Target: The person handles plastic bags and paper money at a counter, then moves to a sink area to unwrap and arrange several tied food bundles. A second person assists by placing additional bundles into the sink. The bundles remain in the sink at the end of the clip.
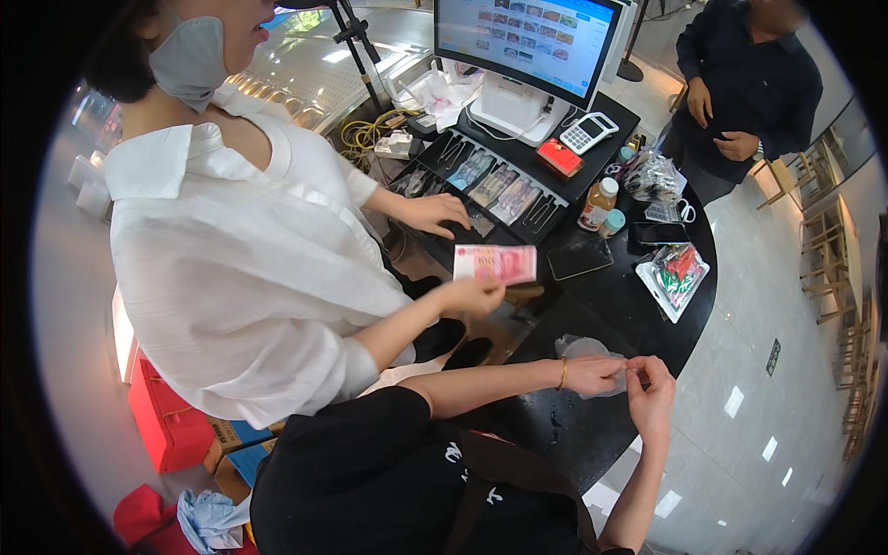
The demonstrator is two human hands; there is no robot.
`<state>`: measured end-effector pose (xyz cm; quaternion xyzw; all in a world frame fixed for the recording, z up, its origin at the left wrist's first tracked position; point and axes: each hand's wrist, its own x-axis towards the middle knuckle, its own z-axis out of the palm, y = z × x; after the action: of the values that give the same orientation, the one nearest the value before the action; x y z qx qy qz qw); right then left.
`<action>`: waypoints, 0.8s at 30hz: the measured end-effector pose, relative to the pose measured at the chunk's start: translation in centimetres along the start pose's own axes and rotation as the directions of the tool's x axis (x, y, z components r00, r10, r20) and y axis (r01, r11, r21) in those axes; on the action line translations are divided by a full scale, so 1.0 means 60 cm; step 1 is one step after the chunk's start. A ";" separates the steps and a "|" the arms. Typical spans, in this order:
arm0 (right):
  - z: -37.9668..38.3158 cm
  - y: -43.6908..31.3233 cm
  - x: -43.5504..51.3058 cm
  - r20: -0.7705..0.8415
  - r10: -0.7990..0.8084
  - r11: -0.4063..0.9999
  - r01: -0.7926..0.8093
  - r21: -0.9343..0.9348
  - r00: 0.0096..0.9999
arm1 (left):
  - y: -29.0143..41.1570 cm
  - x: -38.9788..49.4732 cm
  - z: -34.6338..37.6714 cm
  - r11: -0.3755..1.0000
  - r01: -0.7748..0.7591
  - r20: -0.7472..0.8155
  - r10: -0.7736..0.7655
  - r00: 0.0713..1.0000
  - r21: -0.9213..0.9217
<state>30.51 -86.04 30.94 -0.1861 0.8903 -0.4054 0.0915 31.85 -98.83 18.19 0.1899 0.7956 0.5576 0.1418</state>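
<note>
Thin translucent plastic [574, 345], a bag or a glove, hangs about my left hand [595, 374] over the black counter [555, 437]. My left hand, with a gold-coloured bracelet at its wrist, pinches the plastic. The fingertips of my right hand [651, 392] meet those of my left hand at the plastic's edge. To the left, a co-worker in a white shirt holds a red 100 banknote [513, 263] in one hand. This person's other hand rests at the open cash drawer [444, 170], which holds sorted banknotes.
A touchscreen till [527, 35] stands behind the drawer, with a card terminal [590, 132] and a red box [560, 158] nearby. A capped bottle [598, 203], dark phones [581, 258] and a plastic pouch [673, 277] lie farther along the counter. Another person [749, 90] stands beyond it.
</note>
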 end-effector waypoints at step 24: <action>0.004 0.031 0.010 -0.008 0.011 0.988 -0.009 0.152 1.000 | 0.004 0.011 -0.002 0.897 -0.114 -0.152 0.053 0.987 -0.427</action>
<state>29.57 -85.31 29.37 -0.1724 0.8581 -0.4725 0.1035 31.24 -98.57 18.43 0.1489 0.6501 0.7381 0.1017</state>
